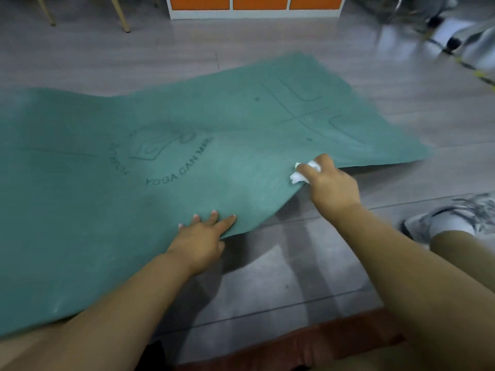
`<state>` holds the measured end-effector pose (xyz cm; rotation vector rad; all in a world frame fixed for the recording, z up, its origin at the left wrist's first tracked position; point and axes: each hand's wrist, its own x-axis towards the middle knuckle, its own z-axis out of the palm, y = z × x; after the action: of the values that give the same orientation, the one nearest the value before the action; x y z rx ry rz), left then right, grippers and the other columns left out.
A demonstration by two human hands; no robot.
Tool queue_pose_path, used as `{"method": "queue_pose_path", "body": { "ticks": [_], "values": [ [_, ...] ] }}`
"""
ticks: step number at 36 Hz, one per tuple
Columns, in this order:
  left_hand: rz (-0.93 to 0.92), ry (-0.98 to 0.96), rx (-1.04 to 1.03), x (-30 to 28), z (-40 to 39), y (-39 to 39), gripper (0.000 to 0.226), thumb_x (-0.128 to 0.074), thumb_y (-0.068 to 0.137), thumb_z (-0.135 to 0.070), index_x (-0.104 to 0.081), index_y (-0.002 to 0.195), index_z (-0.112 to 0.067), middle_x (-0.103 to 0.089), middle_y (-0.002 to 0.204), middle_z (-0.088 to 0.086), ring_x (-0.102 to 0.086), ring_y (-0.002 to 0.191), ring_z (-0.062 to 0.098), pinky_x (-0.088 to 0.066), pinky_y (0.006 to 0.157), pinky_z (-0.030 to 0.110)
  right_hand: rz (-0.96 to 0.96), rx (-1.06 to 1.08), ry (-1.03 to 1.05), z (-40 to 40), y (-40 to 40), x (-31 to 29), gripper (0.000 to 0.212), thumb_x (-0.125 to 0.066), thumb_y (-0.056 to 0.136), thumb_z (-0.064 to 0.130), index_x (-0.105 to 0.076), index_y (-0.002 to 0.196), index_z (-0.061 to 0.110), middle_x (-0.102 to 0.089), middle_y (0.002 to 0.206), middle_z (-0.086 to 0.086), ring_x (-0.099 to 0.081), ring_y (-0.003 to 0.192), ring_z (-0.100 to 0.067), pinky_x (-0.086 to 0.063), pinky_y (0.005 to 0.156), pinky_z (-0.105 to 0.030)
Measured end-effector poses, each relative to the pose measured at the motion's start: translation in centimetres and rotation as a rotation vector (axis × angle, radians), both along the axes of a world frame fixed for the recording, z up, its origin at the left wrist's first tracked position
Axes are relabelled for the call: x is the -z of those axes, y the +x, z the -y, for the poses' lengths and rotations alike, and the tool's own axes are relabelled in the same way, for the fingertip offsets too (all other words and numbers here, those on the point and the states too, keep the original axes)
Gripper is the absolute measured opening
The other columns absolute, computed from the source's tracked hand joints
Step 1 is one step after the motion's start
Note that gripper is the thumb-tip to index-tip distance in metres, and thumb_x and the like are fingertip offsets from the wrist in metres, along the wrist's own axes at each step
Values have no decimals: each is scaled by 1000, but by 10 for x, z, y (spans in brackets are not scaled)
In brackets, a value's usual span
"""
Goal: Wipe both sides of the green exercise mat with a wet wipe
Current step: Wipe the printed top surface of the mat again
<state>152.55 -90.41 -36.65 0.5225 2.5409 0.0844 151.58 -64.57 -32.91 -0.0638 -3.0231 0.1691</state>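
Grey wood-look floor [281,285] fills the scene, seen from a head-worn camera looking down and forward. Nearest, at six o'clock, two bare forearms reach away from the viewer. At seven o'clock the left hand [199,241] lies on the near edge of the green exercise mat [112,183], fingers straight on top and the thumb apparently tucked beneath the edge. At three o'clock of centre, the right hand [330,187] pinches the same edge, with a crumpled white wet wipe [301,174] bunched in its fingers against the mat. Between the two hands the edge is raised off the floor, with shadow beneath it. The mat spreads from nine o'clock across the middle toward two o'clock, rumpled rather than flat, printed side up, with a faint logo and the words "YOGA CAN". At four o'clock a grey shoe [452,216] rests on the floor. Farthest, at twelve o'clock, stands a white cabinet with orange drawers [257,4], and chair legs [122,16] show at eleven o'clock. Judging by the lifted edge, the step in hand looks like turning the mat over to reach its other face. The next move would call for both hands to hold the edge firmly and carry it across without dropping the wipe.
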Motion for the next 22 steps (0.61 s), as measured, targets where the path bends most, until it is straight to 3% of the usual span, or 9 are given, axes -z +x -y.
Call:
{"method": "queue_pose_path", "body": {
  "ticks": [6, 11, 14, 18, 22],
  "values": [
    [9, 132, 78, -18, -51, -8, 59, -32, 98, -21, -10, 149, -40, -7, 159, -3, -17, 142, 38, -24, 112, 55, -82, 83, -8, -50, 13, -32, 46, -54, 79, -6, -64, 116, 20, -47, 115, -20, -54, 75, -40, -41, 60, -35],
    [-4, 216, 142, -27, -97, -6, 53, -28, 100, -22, -17, 148, -41, -12, 159, -2, -23, 140, 39, -25, 113, 48, -142, 118, -7, -88, 32, -50, 40, -47, 78, 5, -67, 112, 14, -51, 109, -26, -55, 66, -43, -36, 55, -34],
    [-53, 331, 178, -39, -126, -5, 48, -31, 101, -23, -25, 146, -40, -21, 157, -2, -35, 136, 29, -30, 110, 33, -145, 229, 32, -112, 36, -62, 39, -47, 86, 10, -62, 121, 19, -47, 120, -24, -56, 78, -46, -36, 61, -39],
    [-58, 467, 203, -48, -160, -3, 41, -37, 101, -28, -39, 141, -37, -41, 148, 2, -42, 131, 24, -34, 105, 26, -163, 332, -26, -144, 45, -71, 36, -54, 89, 13, -60, 123, 25, -45, 124, -16, -54, 94, -46, -46, 78, -46],
    [7, 458, 223, -34, -168, -2, 38, -40, 100, -31, -45, 137, -39, -50, 140, 4, -47, 128, 23, -37, 104, 26, -104, 275, -2, -163, 58, -60, 32, -61, 87, 11, -64, 118, 20, -48, 117, -17, -56, 92, -43, -45, 73, -39]
  ]
}}
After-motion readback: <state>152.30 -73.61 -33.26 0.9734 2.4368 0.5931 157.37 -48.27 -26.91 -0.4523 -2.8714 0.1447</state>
